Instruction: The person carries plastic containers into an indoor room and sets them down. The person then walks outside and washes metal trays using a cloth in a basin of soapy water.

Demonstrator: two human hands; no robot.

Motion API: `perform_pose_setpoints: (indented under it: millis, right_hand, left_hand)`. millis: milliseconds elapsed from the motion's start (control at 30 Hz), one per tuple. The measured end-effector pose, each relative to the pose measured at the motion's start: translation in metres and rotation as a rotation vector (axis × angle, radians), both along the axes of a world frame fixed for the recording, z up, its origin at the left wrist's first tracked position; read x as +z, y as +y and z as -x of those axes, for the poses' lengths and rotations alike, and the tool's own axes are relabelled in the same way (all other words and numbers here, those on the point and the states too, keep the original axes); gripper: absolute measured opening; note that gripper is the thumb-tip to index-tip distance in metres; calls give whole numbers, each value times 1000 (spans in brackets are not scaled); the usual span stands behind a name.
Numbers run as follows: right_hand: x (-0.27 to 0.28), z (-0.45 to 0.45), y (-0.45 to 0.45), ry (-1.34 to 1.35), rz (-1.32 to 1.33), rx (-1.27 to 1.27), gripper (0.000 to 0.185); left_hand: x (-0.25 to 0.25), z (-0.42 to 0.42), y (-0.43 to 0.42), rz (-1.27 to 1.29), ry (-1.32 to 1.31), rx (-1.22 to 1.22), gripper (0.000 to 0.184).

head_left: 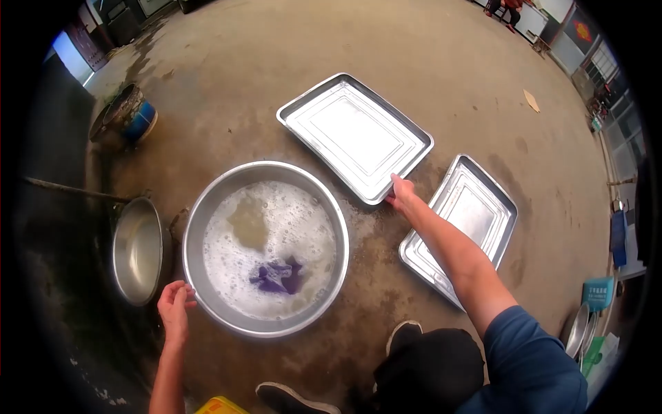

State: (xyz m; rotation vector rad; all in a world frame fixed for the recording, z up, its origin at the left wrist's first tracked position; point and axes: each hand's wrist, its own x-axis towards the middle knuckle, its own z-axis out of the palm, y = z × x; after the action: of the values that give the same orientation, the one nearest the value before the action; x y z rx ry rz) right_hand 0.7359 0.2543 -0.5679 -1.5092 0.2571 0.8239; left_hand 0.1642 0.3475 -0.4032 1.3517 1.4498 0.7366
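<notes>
My right hand (400, 191) is closed on the near right corner of a shiny metal tray (355, 134). Whether that tray rests on the ground or is slightly raised I cannot tell. Under my right forearm lies a second metal tray (472, 210). A large round metal basin (267, 331) stands in front of me, full of sudsy water (227, 279) with a purple cloth (279, 276) floating in it. Beside the basin's left rim is my left hand (177, 303), its fingers loosely bent and apart, with nothing visible in them.
A smaller metal basin (138, 252) is propped at the left, near a pole (76, 188). Farther back stands a blue-sided tub (131, 114). Something yellow (221, 406) shows by my feet. Another person (509, 10) sits far off. Pans (578, 330) and a teal container (598, 293) line the right side.
</notes>
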Motion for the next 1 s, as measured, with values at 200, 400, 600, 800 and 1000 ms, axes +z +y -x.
perform_pose_setpoints:
  millis: [200,400,600,800,1000]
  right_hand:
    - [13,1,-38,-174,161,223,36]
    - [45,6,-159,-1155,279,600,34]
    - [51,-6,-331,-1436,904,257,35]
    - [25,4,-421,-739,1145,186,30]
    - [16,2,-419,-718,1224,217,26]
  left_hand:
    - [-6,-5,1,20,42,-70,16]
    - [-17,-15,17,4,40,-160,14]
    - [-25,-41,25,26,10,-220,14]
    - [-22,-60,20,74,-13,-223,13]
    - [-24,-55,13,75,-40,-220,13]
